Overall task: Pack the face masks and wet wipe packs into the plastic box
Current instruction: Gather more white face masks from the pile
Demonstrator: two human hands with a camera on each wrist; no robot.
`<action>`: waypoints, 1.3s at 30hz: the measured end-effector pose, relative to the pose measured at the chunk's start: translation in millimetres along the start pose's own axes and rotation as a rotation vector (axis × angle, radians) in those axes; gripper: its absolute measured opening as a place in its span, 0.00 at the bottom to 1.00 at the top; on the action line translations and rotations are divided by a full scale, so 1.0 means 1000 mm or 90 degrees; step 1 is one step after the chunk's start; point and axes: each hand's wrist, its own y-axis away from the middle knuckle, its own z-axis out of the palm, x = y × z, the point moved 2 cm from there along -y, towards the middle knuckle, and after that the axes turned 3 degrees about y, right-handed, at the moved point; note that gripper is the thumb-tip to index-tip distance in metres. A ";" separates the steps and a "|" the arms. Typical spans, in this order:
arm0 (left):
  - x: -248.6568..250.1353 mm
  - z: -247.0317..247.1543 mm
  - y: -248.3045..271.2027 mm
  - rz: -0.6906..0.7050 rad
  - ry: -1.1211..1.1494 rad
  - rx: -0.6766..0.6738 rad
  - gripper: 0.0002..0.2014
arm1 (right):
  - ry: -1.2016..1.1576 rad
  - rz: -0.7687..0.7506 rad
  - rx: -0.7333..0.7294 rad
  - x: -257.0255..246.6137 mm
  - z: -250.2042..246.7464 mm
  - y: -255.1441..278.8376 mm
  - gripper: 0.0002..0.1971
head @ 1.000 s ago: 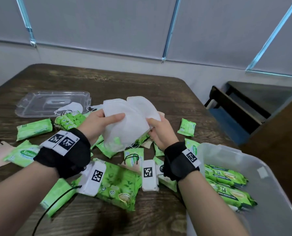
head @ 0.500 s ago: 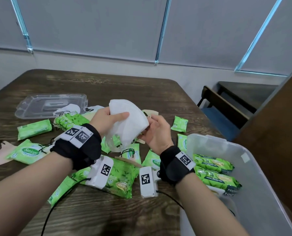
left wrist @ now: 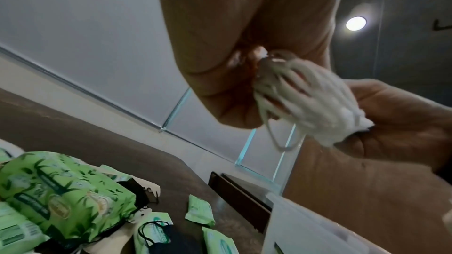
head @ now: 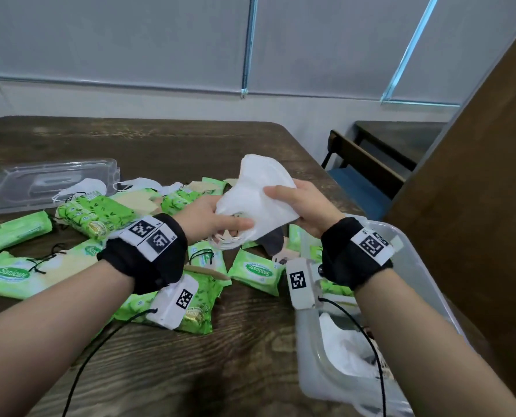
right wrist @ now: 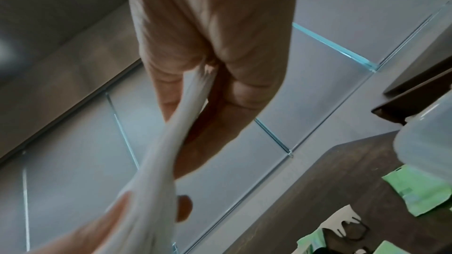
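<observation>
I see my left hand and right hand both pinching a stack of white face masks, held above the table, just beside the plastic box rim.

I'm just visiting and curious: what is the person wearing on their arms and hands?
Both hands, left hand and right hand, are bare, with no sleeves. Each wrist has a black fabric band bearing white square-code tags. Below each hangs a small white box with a code tag, trailing a thin black cable.
</observation>
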 end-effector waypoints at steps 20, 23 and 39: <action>0.035 0.062 -0.039 -0.059 0.080 0.100 0.16 | 0.324 -0.078 -0.040 0.018 -0.019 0.022 0.24; 0.025 0.047 -0.044 -0.075 -0.022 0.134 0.14 | 0.258 0.000 -0.080 0.023 -0.037 0.022 0.17; 0.023 0.017 -0.023 -0.010 0.029 0.116 0.07 | 0.367 0.359 -0.137 0.088 -0.016 -0.006 0.19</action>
